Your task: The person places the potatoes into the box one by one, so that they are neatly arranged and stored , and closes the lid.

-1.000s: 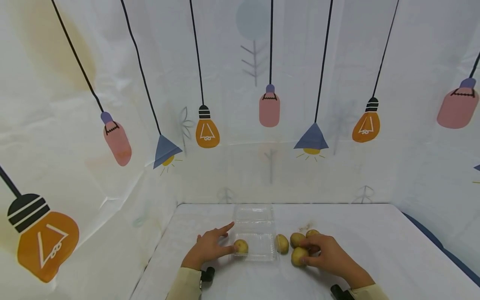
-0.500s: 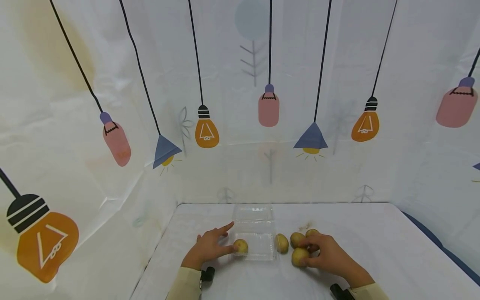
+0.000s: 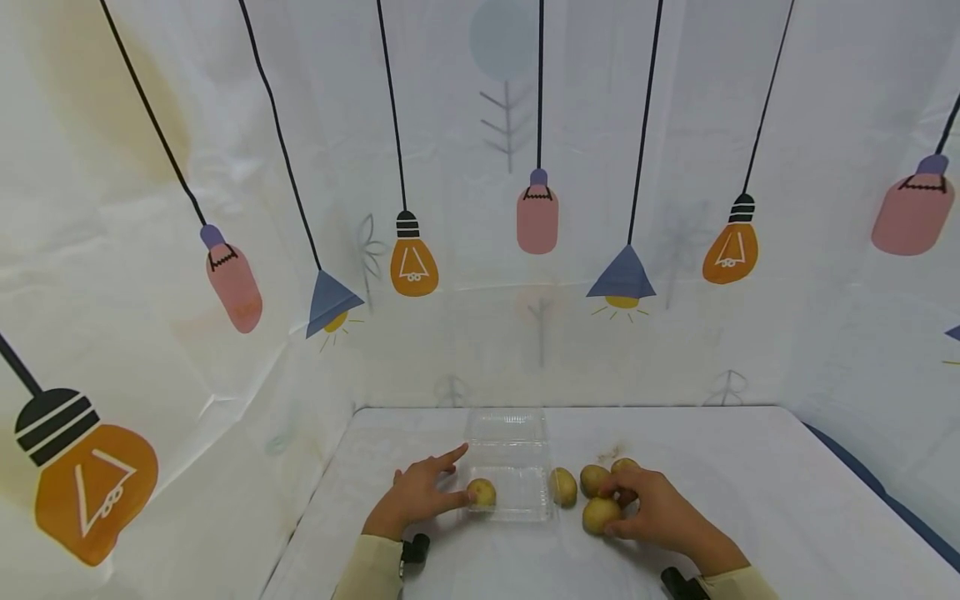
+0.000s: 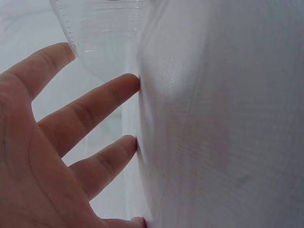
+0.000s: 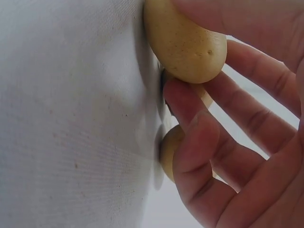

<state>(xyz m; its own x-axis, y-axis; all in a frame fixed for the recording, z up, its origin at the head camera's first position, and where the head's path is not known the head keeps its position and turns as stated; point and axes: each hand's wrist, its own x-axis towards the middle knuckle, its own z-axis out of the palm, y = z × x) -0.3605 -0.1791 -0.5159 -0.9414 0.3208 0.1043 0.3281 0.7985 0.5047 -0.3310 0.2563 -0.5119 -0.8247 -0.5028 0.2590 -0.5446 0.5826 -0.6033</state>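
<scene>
A clear plastic clamshell box [image 3: 517, 492] lies open on the table, its lid [image 3: 506, 427] folded back. One potato [image 3: 483, 493] sits inside at the box's left. My left hand [image 3: 420, 497] rests at that side with spread fingers, the index finger touching the plastic; the left wrist view shows the fingertips [image 4: 128, 83] of others on the table. To the right of the box, my right hand [image 3: 656, 510] holds a potato [image 5: 190, 47] between thumb and fingers, low at the table surface. Another potato [image 5: 171, 149] lies beyond its curled fingers.
A potato [image 3: 564, 487] lies against the box's right side. Two more potatoes, one nearer [image 3: 594, 480] and one farther [image 3: 624, 466], are behind the held one. Brownish crumbs or a stain [image 3: 611, 456] mark the white table cover. A printed curtain [image 3: 480, 333] hangs behind the table.
</scene>
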